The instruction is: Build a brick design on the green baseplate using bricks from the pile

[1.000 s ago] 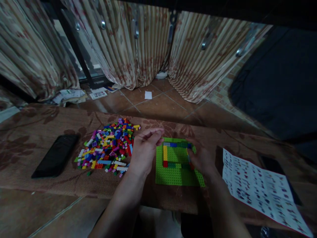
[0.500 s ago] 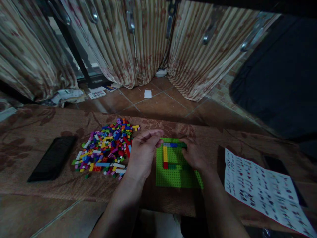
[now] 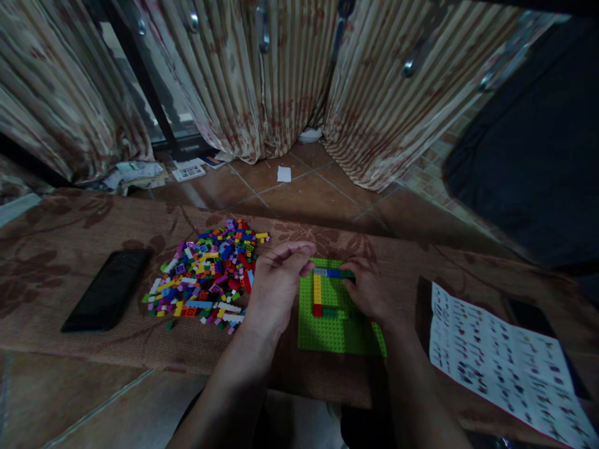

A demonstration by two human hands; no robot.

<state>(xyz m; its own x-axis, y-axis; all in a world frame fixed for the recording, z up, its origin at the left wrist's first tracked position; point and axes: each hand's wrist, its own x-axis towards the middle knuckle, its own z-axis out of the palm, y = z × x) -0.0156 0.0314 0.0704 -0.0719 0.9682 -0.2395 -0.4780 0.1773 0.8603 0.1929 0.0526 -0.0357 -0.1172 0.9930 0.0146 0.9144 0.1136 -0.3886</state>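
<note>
Currently pinching left hand (image 3: 276,284) closed near green baseplate (image 3: 322,340) on surface (image 3: 140,346), right of brick pile (image 3: 206,274); can't tell if holding anything. Curling right hand (image 3: 367,288) about dark green brick (image 3: 347,274) in far row; can't tell if gripping.

Studded plastic baseplate (image 3: 321,340), coarse woven cloth (image 3: 145,343), paper sheet (image 3: 503,362)

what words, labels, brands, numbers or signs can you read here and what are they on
No text can be read.
Printed sheet at right: rows of small marks, too small to read.
White card with black squarish marks on the floor: too blurred to read.
Loose papers beside it: too blurred to read.
</note>
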